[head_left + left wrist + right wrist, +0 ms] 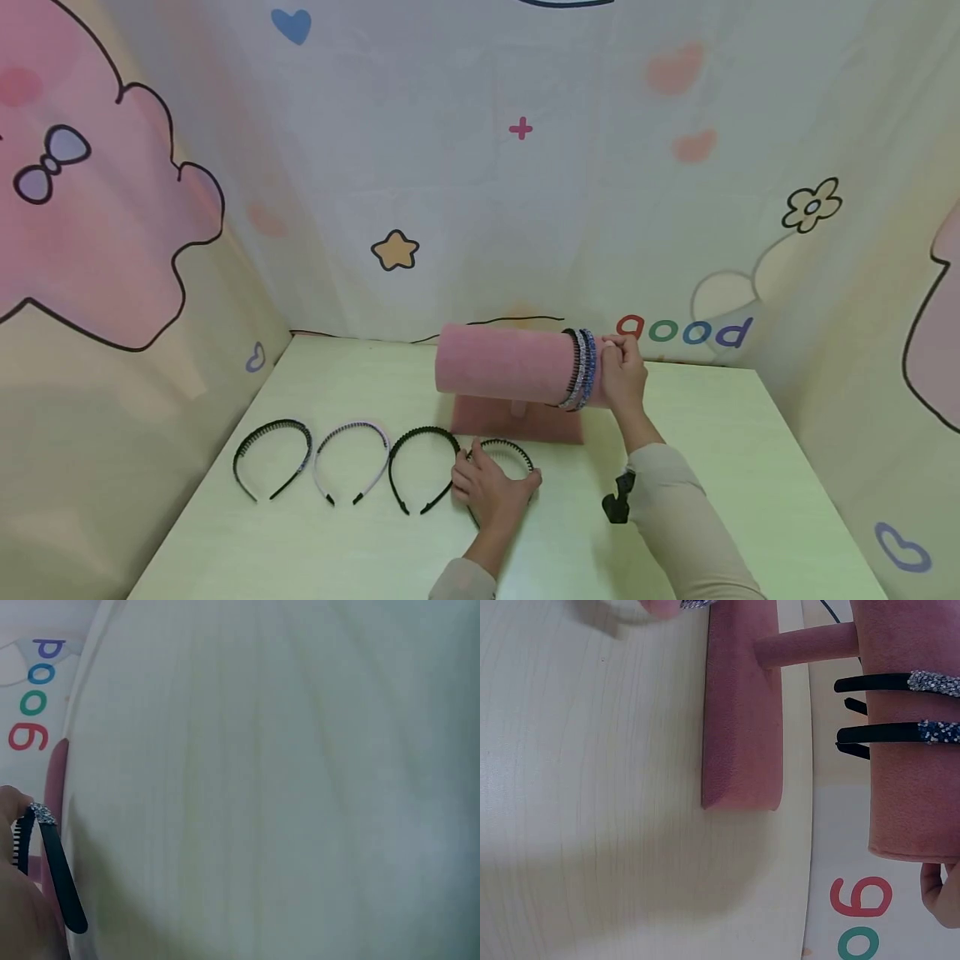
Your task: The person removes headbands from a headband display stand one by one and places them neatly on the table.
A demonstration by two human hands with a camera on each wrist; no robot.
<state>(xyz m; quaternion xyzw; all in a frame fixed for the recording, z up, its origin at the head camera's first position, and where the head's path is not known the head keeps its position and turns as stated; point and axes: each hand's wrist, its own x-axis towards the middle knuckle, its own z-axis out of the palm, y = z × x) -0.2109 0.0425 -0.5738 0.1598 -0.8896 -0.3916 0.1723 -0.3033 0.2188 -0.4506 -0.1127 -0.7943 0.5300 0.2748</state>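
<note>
My left hand (491, 497) holds a dark toothed headband (501, 443), its fingers and thumb spread to the two sides of the band. In the left wrist view, that headband (61, 877) shows silver rhinestones near my left hand (22, 911). My right hand (625, 375) grips the right end of a pink velvet roll stand (502, 360); part of the grip is hidden. On the roll, near my right hand, sit a silver rhinestone headband (930, 682) and a blue rhinestone headband (936, 733), side by side with their dark tips hanging free.
Left of my left hand, a black headband (426, 431), a lilac headband (352, 425) and a dark headband (272, 425) lie in a row on the pale table (300, 558). The stand's flat pink base (517, 423) is behind. A patterned curtain (450, 167) encloses the table.
</note>
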